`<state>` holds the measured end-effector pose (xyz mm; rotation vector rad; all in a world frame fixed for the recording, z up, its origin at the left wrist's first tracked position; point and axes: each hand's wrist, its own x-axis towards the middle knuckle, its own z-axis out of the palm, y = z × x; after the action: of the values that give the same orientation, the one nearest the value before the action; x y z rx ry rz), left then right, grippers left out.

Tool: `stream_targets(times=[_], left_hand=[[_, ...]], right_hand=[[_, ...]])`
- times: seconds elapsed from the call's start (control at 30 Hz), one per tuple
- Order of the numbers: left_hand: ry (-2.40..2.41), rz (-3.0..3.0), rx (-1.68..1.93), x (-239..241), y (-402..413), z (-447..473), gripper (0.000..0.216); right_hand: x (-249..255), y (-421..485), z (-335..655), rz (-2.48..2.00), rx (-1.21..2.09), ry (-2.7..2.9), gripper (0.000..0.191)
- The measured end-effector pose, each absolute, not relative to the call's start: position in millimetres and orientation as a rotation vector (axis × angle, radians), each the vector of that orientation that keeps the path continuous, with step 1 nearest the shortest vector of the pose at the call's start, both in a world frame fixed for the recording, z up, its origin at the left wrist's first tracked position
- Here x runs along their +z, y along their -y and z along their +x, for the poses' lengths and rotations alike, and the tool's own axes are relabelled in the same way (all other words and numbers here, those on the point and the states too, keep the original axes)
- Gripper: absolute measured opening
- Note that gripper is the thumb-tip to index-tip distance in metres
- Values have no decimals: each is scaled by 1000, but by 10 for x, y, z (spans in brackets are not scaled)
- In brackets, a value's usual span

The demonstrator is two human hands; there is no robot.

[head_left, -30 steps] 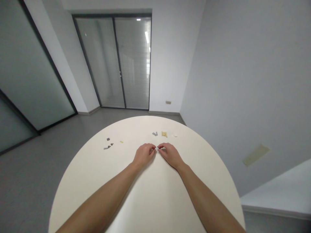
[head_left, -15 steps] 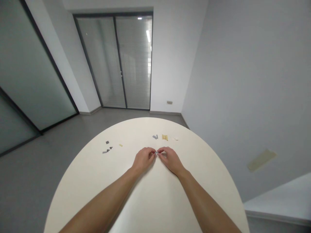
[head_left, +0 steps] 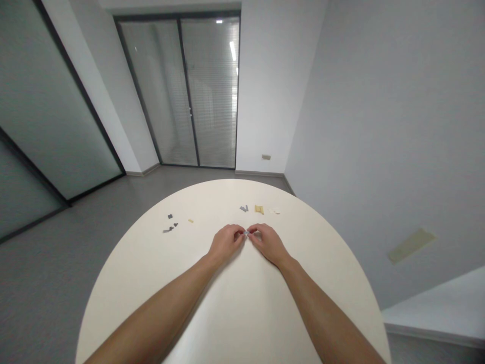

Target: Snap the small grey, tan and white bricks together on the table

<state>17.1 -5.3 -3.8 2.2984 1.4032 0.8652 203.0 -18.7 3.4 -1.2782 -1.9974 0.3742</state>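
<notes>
Between the fingertips of both hands is a small grey piece (head_left: 246, 232), mostly covered and too small to make out in detail. My left hand (head_left: 228, 240) pinches it from the left, thumb and fingers together. From the right, my right hand (head_left: 267, 241) pinches it in the same way. Both hands are low over the pale round table (head_left: 227, 313). Just beyond them lie grey flat pieces (head_left: 244, 208), a yellow piece (head_left: 259, 209) and small white pieces (head_left: 275, 211).
Toward the left of the table lie a dark square piece (head_left: 170, 216), small dark pieces (head_left: 173, 226), a grey strip (head_left: 165, 231) and a little yellow piece (head_left: 191, 221). The table's curved edge borders grey floor (head_left: 125, 202); a wall (head_left: 379, 126) stands to the right.
The camera view has shifted slightly, so the whole scene sits a little higher. Both hands keep their pinch on the small grey piece, with hardly any movement.
</notes>
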Motion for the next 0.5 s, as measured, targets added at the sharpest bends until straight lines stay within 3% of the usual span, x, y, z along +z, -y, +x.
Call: stream_targets(times=[0.5], left_hand=[[-1391,2369,855,-38,61,177,26]], right_hand=[[-12,164,2054,-1288,311,2032,16]])
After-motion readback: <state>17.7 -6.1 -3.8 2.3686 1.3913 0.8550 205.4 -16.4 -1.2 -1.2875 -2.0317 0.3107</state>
